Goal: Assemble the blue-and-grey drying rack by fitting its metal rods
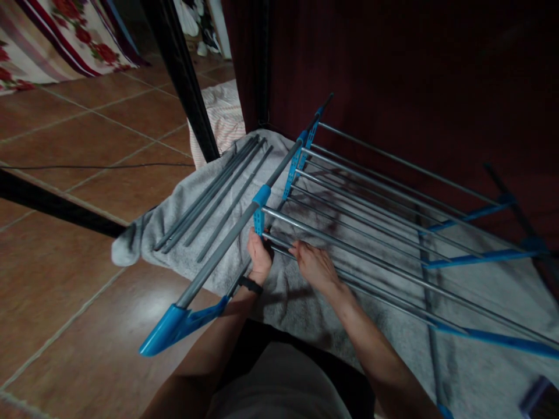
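A clothes drying rack with grey metal tubes [218, 261] and blue plastic joints lies tilted across a grey blanket. My left hand [259, 256], with a dark band at the wrist, is closed around the lower end of a blue perforated bracket [259, 220]; its fingertips are partly hidden behind it. Just to the right, my right hand [315, 265] is closed, thumb and fingers pinching a thin metal rod [393, 298] near the end that meets the bracket. Further up the tube, more blue brackets [293, 171] carry parallel rods.
Several loose grey rods [213, 189] lie on the grey blanket [301, 314] at the left. Black metal posts [181, 75] stand beside a dark red panel [393, 70]. A blue end cap [163, 334] juts out at the near left, over the tiled floor [78, 279].
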`<state>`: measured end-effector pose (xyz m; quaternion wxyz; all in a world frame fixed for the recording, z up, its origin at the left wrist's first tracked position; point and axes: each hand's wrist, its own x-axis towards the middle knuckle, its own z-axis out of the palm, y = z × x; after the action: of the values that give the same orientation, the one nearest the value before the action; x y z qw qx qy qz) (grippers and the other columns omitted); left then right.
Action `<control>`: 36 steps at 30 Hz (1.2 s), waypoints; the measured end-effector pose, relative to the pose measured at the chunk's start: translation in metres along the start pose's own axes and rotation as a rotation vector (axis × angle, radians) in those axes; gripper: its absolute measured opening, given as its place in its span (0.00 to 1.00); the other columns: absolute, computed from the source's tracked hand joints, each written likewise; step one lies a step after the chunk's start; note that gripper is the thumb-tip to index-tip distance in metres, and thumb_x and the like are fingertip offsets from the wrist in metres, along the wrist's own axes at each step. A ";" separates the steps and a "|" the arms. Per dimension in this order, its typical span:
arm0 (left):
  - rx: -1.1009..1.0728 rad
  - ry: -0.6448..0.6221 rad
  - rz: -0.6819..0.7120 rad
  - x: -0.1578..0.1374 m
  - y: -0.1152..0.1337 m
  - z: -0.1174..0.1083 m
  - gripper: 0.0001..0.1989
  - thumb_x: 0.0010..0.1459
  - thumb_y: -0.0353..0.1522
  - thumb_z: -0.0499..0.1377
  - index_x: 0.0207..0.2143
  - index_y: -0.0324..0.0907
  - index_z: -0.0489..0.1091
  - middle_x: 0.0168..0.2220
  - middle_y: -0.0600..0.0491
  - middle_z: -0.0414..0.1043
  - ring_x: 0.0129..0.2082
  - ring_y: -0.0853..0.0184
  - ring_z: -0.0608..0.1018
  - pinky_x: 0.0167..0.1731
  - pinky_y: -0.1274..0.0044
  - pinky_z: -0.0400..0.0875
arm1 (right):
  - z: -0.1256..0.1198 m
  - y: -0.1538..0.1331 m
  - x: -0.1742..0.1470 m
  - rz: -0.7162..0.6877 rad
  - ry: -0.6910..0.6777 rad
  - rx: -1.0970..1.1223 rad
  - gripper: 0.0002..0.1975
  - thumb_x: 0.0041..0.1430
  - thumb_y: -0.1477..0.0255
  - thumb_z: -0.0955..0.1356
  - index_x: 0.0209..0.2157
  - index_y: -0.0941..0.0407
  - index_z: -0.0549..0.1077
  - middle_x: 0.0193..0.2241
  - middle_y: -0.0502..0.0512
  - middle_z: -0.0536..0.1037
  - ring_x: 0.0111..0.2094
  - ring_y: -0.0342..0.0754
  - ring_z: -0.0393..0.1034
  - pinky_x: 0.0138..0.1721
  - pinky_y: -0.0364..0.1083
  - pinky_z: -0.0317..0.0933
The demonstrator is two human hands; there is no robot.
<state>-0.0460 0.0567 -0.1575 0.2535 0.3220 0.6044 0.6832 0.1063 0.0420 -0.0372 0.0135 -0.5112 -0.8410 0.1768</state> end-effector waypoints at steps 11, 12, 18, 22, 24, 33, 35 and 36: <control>0.011 0.033 0.104 0.000 -0.003 0.001 0.28 0.66 0.55 0.41 0.33 0.44 0.68 0.29 0.48 0.69 0.31 0.62 0.71 0.36 0.67 0.67 | 0.001 0.001 0.001 -0.010 -0.013 -0.009 0.17 0.73 0.66 0.55 0.49 0.55 0.71 0.50 0.58 0.79 0.50 0.50 0.75 0.46 0.46 0.64; 0.011 0.031 0.110 0.001 -0.003 0.001 0.29 0.66 0.55 0.41 0.33 0.43 0.68 0.30 0.47 0.70 0.32 0.62 0.71 0.37 0.67 0.67 | 0.002 0.001 0.001 -0.014 -0.023 -0.007 0.17 0.73 0.66 0.55 0.49 0.55 0.71 0.50 0.58 0.79 0.50 0.50 0.75 0.46 0.46 0.64; 0.009 0.016 0.135 0.002 -0.006 0.000 0.29 0.66 0.55 0.40 0.32 0.44 0.68 0.30 0.48 0.69 0.31 0.63 0.70 0.36 0.67 0.65 | 0.004 0.002 0.002 -0.002 -0.039 -0.006 0.17 0.73 0.66 0.54 0.48 0.54 0.71 0.45 0.56 0.81 0.48 0.50 0.76 0.45 0.46 0.63; 0.014 0.009 0.134 0.002 -0.006 -0.001 0.28 0.66 0.55 0.40 0.31 0.45 0.65 0.26 0.51 0.64 0.29 0.65 0.67 0.34 0.68 0.64 | 0.000 0.004 0.005 -0.018 0.001 -0.002 0.17 0.73 0.68 0.54 0.47 0.54 0.72 0.46 0.56 0.81 0.49 0.49 0.75 0.44 0.45 0.62; 0.015 0.011 0.132 0.002 -0.006 -0.001 0.28 0.66 0.55 0.40 0.31 0.45 0.65 0.27 0.51 0.64 0.29 0.65 0.68 0.34 0.68 0.64 | -0.001 0.005 0.005 -0.023 0.010 0.001 0.17 0.73 0.68 0.55 0.47 0.54 0.72 0.46 0.56 0.81 0.49 0.49 0.75 0.43 0.45 0.62; 0.040 0.028 0.110 0.002 -0.014 0.000 0.29 0.66 0.55 0.39 0.36 0.43 0.68 0.34 0.45 0.72 0.36 0.62 0.73 0.42 0.65 0.67 | 0.006 0.003 0.002 0.001 -0.036 -0.005 0.18 0.73 0.65 0.54 0.49 0.53 0.71 0.48 0.58 0.80 0.49 0.50 0.75 0.45 0.46 0.63; 0.033 0.033 0.110 0.002 -0.015 0.000 0.29 0.66 0.54 0.40 0.36 0.43 0.68 0.35 0.45 0.72 0.37 0.61 0.74 0.42 0.65 0.67 | 0.005 0.003 0.003 0.012 -0.045 -0.003 0.19 0.73 0.65 0.54 0.49 0.53 0.71 0.48 0.58 0.80 0.49 0.50 0.75 0.46 0.46 0.62; 0.028 0.033 0.111 0.002 -0.016 0.000 0.29 0.66 0.54 0.40 0.36 0.43 0.68 0.35 0.45 0.72 0.37 0.61 0.74 0.42 0.65 0.68 | 0.004 0.003 0.004 0.016 -0.054 -0.002 0.19 0.73 0.65 0.54 0.49 0.53 0.71 0.47 0.57 0.80 0.49 0.50 0.75 0.46 0.46 0.62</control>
<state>-0.0474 0.0603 -0.1727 0.2008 0.3474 0.5991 0.6929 0.1061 0.0458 -0.0421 -0.0112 -0.5129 -0.8371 0.1899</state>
